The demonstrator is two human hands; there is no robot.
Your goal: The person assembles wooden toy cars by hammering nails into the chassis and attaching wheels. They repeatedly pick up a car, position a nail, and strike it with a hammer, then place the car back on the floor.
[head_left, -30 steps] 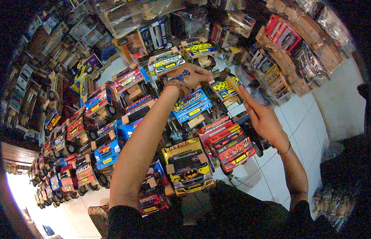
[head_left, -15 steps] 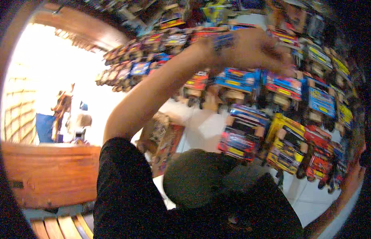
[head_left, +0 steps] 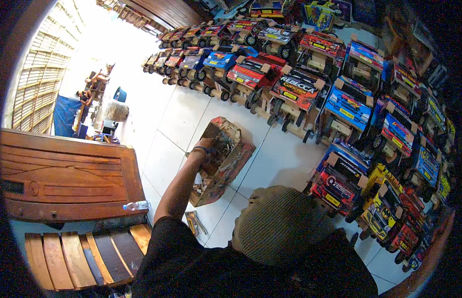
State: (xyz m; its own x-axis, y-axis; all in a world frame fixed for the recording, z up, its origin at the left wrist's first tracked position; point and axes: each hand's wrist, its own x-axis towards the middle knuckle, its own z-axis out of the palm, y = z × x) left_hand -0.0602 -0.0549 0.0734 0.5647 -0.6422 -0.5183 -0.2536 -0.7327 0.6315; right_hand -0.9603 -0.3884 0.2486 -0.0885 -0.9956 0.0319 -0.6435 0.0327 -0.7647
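Observation:
My left hand point(head_left: 205, 145), with bands round its wrist, reaches into a worn wooden box point(head_left: 230, 171) on the floor. The box holds loose small pieces, some pale and some dark, too small to name. My left fingers are bent down among them, and what they touch is hidden. Only my right forearm shows, dim and blurred at the lower right rim; the hand is not visible. Beside the box's near corner lies a tool with two handles, perhaps pliers point(head_left: 196, 223). Rounded olive ribbed cloth point(head_left: 278, 223) fills the lower middle, next to my black sleeve.
Rows of colourful toy trucks point(head_left: 347, 107) stand on the white tiled floor point(head_left: 174, 116) from the back to the right side. To the left are a brown wooden door panel point(head_left: 72, 174), a plastic bottle point(head_left: 135, 205) and a slatted wooden bench point(head_left: 67, 258). Behind is a bright opening with a bamboo wall.
My left hand has swung down and left from above the toy trucks into the wooden box. My view has shifted, and the picture is sharper. My right hand has left view at the right rim.

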